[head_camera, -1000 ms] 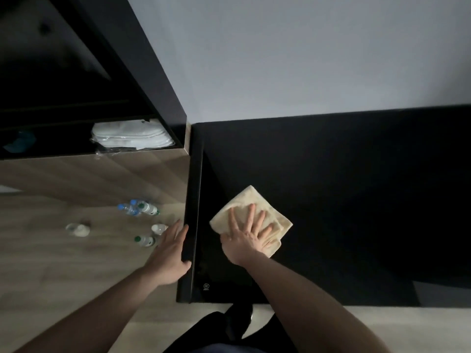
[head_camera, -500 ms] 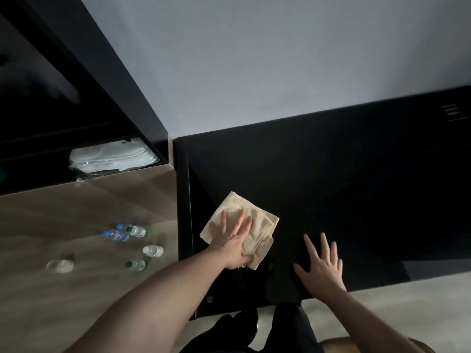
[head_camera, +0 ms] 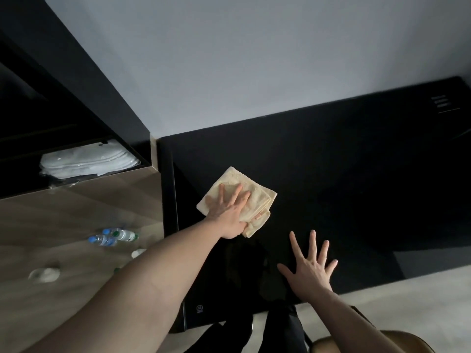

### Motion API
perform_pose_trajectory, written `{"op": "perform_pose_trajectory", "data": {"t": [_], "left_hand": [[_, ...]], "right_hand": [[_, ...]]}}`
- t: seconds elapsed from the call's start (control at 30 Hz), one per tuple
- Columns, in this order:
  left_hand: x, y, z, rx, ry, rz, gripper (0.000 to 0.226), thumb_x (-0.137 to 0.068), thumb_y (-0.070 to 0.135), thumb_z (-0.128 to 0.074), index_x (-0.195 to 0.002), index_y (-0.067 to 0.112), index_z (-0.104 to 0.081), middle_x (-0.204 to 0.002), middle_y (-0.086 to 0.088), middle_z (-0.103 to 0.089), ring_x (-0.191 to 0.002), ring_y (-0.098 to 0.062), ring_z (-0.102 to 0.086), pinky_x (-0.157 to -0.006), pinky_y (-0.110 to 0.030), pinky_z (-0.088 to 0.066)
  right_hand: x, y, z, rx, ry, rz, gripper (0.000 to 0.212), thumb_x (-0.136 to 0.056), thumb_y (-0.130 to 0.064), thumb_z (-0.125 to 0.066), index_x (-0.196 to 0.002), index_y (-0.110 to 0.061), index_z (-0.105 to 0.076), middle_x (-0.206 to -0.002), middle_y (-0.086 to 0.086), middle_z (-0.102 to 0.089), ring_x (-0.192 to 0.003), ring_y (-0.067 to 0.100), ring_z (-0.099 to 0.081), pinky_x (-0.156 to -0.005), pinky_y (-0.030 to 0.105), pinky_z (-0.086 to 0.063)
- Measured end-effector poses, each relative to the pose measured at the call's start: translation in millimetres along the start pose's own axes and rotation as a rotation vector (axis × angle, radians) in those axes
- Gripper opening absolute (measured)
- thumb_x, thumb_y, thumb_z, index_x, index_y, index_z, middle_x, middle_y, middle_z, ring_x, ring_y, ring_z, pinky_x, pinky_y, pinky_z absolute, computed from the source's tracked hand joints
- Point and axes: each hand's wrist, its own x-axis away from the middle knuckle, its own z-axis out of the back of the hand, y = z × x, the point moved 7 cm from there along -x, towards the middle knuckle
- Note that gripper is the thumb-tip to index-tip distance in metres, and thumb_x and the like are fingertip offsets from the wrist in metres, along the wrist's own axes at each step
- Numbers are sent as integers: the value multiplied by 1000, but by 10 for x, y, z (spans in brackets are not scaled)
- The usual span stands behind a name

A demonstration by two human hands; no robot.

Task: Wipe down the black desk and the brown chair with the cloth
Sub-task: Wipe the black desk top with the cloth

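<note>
Head view: black desk fills centre and right of frame. Left hand at frame centre, fingers straight and spread, pressed flat on folded cream cloth lying on desk's left part. Right hand at lower centre-right, fingers splayed wide, palm flat on desk near front edge, apart from cloth. Brown chair edge at bottom right corner. Water bottles on wooden floor, left of frame. White folded linens on dark shelf, upper left.
</note>
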Motion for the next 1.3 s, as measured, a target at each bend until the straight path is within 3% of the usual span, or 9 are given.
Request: {"op": "perform_pose_trajectory", "data": {"t": [0.37,0.6,0.7,0.77,0.83,0.9,1.07,1.17,1.3], "left_hand": [[1092,-533,-707,-65,13,-58,89,-100,23,-43,-165,41,15,-166,9,42,-153,-43,34,-123,-73,-4],[1876,-652,-1398,-14,-19,-43,73,-108,46,-32,-165,42,15,-166,10,42,-152,-41,35,-126,-66,-8],[1934,-620,-1365,115,5,-64,62,-108,50,-20,-168,37,-8,-174,8,20,-157,-36,25,-127,-65,-10],[1899,-562,-1333,10,85,-194,59,-106,36,-21,-163,25,-35,-175,0,-18,-161,-38,-2,-125,-68,-18],[1860,-589,-1350,13,130,-140,60,-101,35,-24,-160,27,-38,-168,-5,-37,-157,-38,-28,-125,-66,-19],[1864,-521,-1374,106,162,-58,60,-102,38,-26,-161,30,-35,-171,-6,-29,-155,-39,-33,-127,-61,-16],[1851,-54,-1372,268,34,53,73,-109,24,-39,-168,36,2,-171,6,32,-159,-47,6,-128,-50,-24],[1753,287,-1295,295,-32,34,85,-103,18,-47,-167,38,5,-170,8,33,-155,-53,18,-120,-51,-38],[1760,560,-1087,174,13,-182,80,-103,15,-45,-168,30,-1,-174,-1,19,-157,-31,26,-128,-63,-5]], "right_hand": [[362,-352,46,27,26,78,94,-100,-45,-60,-168,-36,4,-174,7,20,-160,38,19,-129,61,-5],[812,-446,-377,77,-74,133,93,-100,-36,-59,-168,-36,4,-175,5,21,-160,38,18,-130,58,-7],[897,-410,-473,61,-82,123,93,-98,-32,-58,-168,-36,3,-174,5,22,-160,38,19,-130,57,-7],[915,-371,-484,53,-82,114,94,-96,-30,-56,-168,-35,3,-175,5,21,-160,37,19,-131,55,-6],[904,-313,-463,40,-68,92,95,-95,-30,-57,-168,-35,3,-175,5,21,-161,37,18,-131,54,-6],[886,-245,-428,6,-47,58,96,-94,-31,-59,-168,-35,2,-175,5,21,-161,36,17,-131,52,-6],[899,-124,-367,-76,-11,12,94,-95,-24,-58,-169,-33,-1,-175,4,17,-162,35,14,-132,50,-5],[926,-98,-330,-134,2,10,94,-93,-16,-55,-169,-36,-2,-176,3,16,-162,33,15,-132,50,-4],[936,-192,-248,-172,38,41,93,-92,-8,-50,-168,-37,-5,-176,2,14,-162,32,15,-132,50,-5]]}}
